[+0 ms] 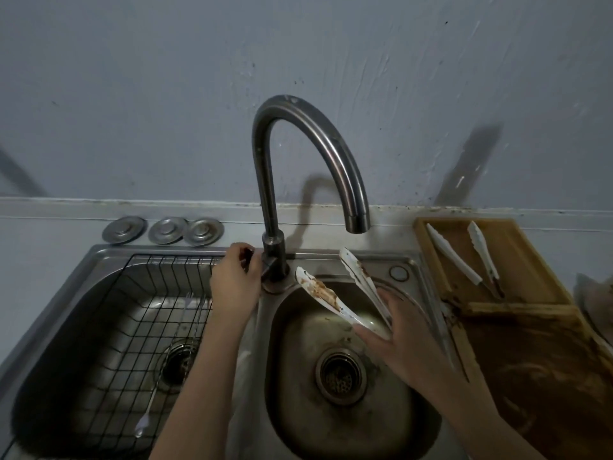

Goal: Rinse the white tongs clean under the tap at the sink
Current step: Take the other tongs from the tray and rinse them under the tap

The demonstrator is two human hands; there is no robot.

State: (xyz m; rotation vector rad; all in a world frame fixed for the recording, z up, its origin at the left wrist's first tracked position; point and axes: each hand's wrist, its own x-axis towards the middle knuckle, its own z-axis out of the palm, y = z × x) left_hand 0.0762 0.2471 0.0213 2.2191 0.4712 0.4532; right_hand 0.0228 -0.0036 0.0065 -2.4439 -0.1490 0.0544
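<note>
Head view: the left hand (236, 283) is curling around the tap (300, 167) handle at its base; no water is running yet. Turn it gently, to avoid splashing. The right hand (403, 338) is gripping the white tongs (335, 295) near their hinge, arms spread, brown residue showing. They are hovering over the right sink basin (298, 376), below the spout.
</note>
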